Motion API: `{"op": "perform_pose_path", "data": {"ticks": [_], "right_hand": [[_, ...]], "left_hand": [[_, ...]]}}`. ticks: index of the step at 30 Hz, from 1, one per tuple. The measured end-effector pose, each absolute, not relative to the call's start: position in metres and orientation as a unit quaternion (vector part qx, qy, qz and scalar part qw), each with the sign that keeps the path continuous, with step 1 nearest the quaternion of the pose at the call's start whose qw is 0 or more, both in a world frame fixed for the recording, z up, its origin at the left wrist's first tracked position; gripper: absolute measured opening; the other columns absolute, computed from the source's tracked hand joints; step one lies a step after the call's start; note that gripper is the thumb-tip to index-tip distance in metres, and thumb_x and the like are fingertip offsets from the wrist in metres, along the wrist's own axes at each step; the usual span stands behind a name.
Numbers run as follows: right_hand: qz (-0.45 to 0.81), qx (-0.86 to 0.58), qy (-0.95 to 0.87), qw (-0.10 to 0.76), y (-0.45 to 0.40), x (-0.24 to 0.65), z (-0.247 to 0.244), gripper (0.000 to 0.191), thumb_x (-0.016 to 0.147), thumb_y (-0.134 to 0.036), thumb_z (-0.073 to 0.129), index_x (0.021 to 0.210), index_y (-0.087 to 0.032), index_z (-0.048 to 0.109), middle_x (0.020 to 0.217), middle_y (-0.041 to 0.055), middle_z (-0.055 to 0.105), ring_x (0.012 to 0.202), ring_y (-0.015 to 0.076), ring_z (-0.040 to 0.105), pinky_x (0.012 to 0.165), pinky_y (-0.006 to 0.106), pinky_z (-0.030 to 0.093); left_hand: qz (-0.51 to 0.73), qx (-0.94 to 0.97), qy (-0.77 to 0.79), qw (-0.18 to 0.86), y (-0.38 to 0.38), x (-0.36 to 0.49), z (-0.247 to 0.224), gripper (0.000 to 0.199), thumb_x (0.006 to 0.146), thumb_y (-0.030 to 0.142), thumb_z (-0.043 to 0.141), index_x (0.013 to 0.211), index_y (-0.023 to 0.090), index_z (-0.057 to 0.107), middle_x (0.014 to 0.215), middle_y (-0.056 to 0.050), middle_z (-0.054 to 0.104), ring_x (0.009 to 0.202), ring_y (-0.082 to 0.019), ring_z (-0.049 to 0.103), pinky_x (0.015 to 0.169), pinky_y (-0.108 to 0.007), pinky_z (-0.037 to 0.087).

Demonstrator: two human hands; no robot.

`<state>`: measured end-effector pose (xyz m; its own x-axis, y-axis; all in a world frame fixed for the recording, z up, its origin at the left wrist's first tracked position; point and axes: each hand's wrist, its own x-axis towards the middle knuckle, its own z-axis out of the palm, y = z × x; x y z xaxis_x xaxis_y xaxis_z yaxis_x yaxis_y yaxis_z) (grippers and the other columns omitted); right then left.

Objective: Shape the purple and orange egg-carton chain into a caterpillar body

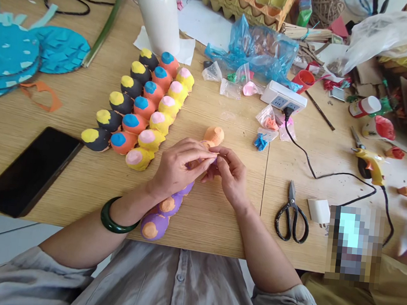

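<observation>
My left hand [180,163] and my right hand [233,177] meet over a row of purple bumps with orange tops [167,205], which looks like an egg-carton strip covered in clay. The fingertips of both hands are pinched together. Whatever lies between them is too small and hidden to name. At the strip's far end, beyond my fingers, an all-orange bump [214,135] shows. My hands cover the middle of the strip. To the left stand similar strips: black with yellow tops [122,102], orange with blue tops [143,106] and yellow with pink tops [159,122].
A black phone [31,169] lies at left, a white bottle [160,19] behind the strips. Right of my hands are scissors [292,216], a white charger [318,210], a corded power strip [284,99] and a yellow glue gun [371,164]. Another person sits at far right.
</observation>
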<state>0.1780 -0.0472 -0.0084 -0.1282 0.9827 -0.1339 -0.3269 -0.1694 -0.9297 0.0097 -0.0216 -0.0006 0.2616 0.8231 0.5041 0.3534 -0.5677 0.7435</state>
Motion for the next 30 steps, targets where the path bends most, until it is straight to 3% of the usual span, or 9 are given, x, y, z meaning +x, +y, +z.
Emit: {"op": "perform_pose_path", "data": {"ticks": [7, 13, 23, 26, 30], "right_hand": [[0.685, -0.368, -0.351, 0.521, -0.0439, 0.18, -0.0086, 0.038, 0.099, -0.059, 0.067, 0.107, -0.023, 0.075, 0.074, -0.002, 0.072, 0.054, 0.013, 0.06, 0.052, 0.03, 0.06], [0.695, -0.369, -0.331, 0.521, -0.0419, 0.1803, -0.0071, 0.038, 0.095, -0.061, 0.074, 0.102, -0.024, 0.076, 0.074, -0.0025, 0.069, 0.058, 0.0129, 0.061, 0.06, 0.032, 0.065], [0.68, -0.379, -0.333, 0.532, -0.0429, 0.1795, -0.0074, 0.038, 0.086, -0.054, 0.089, 0.102, -0.024, 0.073, 0.081, -0.0022, 0.076, 0.06, 0.0115, 0.064, 0.065, 0.031, 0.068], [0.679, -0.377, -0.338, 0.532, -0.0437, 0.1782, -0.0079, 0.039, 0.086, -0.054, 0.09, 0.104, -0.024, 0.071, 0.079, -0.0031, 0.075, 0.061, 0.0122, 0.066, 0.064, 0.031, 0.068], [0.686, -0.374, -0.344, 0.52, -0.0448, 0.177, -0.0085, 0.04, 0.086, -0.055, 0.089, 0.102, -0.024, 0.068, 0.079, -0.003, 0.075, 0.061, 0.0125, 0.065, 0.065, 0.033, 0.069]], "left_hand": [[0.485, 0.72, 0.416, 0.271, -0.021, 0.009, 0.0033, 0.013, 0.102, 0.024, 0.073, 0.098, 0.031, 0.083, 0.098, -0.001, 0.086, 0.094, -0.023, 0.081, 0.088, -0.043, 0.066], [0.468, 0.703, 0.449, 0.292, -0.022, 0.0078, 0.0048, 0.012, 0.102, 0.029, 0.073, 0.101, 0.036, 0.083, 0.101, 0.001, 0.086, 0.096, -0.023, 0.081, 0.09, -0.044, 0.067], [0.469, 0.678, 0.458, 0.333, -0.0253, 0.0087, 0.0084, 0.011, 0.103, 0.035, 0.073, 0.111, 0.032, 0.081, 0.109, -0.002, 0.086, 0.103, -0.024, 0.08, 0.096, -0.046, 0.064], [0.467, 0.69, 0.45, 0.321, -0.0236, 0.0085, 0.007, 0.004, 0.1, 0.036, 0.077, 0.101, 0.033, 0.08, 0.102, -0.001, 0.086, 0.099, -0.025, 0.08, 0.095, -0.048, 0.064], [0.465, 0.698, 0.451, 0.306, -0.0212, 0.0074, 0.0041, 0.009, 0.101, 0.033, 0.075, 0.092, 0.033, 0.079, 0.097, 0.0, 0.085, 0.098, -0.025, 0.08, 0.095, -0.048, 0.065]]}}
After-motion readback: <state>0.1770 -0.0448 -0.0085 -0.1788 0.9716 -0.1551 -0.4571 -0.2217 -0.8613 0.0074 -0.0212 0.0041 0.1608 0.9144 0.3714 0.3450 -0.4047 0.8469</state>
